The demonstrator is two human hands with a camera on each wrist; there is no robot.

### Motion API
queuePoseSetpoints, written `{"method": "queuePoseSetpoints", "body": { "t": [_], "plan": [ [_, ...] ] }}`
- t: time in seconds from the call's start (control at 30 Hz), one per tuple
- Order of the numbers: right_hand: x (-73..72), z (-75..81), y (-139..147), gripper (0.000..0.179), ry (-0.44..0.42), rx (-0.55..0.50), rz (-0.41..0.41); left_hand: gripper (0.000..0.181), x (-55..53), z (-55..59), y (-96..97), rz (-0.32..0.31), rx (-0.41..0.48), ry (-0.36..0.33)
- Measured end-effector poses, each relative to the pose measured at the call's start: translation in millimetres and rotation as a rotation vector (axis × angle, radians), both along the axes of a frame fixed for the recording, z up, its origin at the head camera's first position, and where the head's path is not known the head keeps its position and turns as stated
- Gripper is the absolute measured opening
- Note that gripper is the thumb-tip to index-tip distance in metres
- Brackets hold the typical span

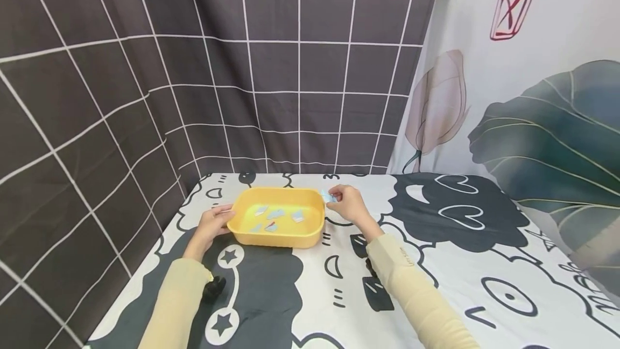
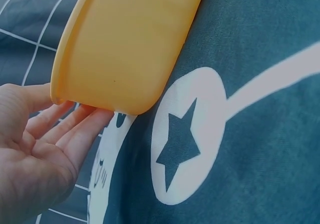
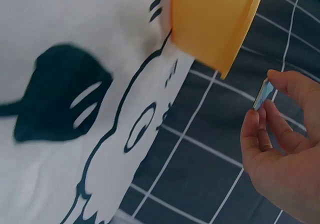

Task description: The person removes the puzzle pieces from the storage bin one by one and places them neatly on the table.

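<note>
A yellow plastic basin (image 1: 276,238) stands on the patterned cloth, with several small pale-blue and white flat pieces (image 1: 276,214) scattered on its floor. At its left end my left hand (image 1: 213,225) holds the rim, thumb at the top edge and fingers against the outer wall. Just past the right end, my right hand (image 1: 350,204) pinches a flat light-blue jigsaw puzzle piece (image 3: 263,94) between thumb and fingertips. That piece is raised, apart from the basin, and seen nearly edge-on in the right wrist view. Its printed face is too small to make out.
A black-and-white cartoon cloth (image 1: 319,306) covers the table. Behind and to the left hangs a dark curtain (image 1: 319,69) with a white grid. A white curtain with a leaf print (image 1: 557,128) hangs at the right.
</note>
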State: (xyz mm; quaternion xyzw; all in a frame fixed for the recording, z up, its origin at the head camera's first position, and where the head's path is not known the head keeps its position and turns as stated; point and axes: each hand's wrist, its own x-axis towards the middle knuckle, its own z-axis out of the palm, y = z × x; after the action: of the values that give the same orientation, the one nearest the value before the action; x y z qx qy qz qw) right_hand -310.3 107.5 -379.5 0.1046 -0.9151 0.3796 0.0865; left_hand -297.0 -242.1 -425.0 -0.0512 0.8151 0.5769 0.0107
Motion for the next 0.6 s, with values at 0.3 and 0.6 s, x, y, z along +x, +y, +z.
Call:
{"method": "queuePoseSetpoints", "body": {
  "t": [0.3,0.6],
  "plan": [
    [2.0,-13.1,31.0,0.031,-0.068,0.02,-0.006,0.054,5.6,1.7,-8.3,-0.008,-0.008,-0.008],
    [8.4,-28.6,39.0,0.03,-0.176,0.117,-0.018,0.056,3.4,0.7,-1.9,-0.014,0.035,-0.001]
  ]
}}
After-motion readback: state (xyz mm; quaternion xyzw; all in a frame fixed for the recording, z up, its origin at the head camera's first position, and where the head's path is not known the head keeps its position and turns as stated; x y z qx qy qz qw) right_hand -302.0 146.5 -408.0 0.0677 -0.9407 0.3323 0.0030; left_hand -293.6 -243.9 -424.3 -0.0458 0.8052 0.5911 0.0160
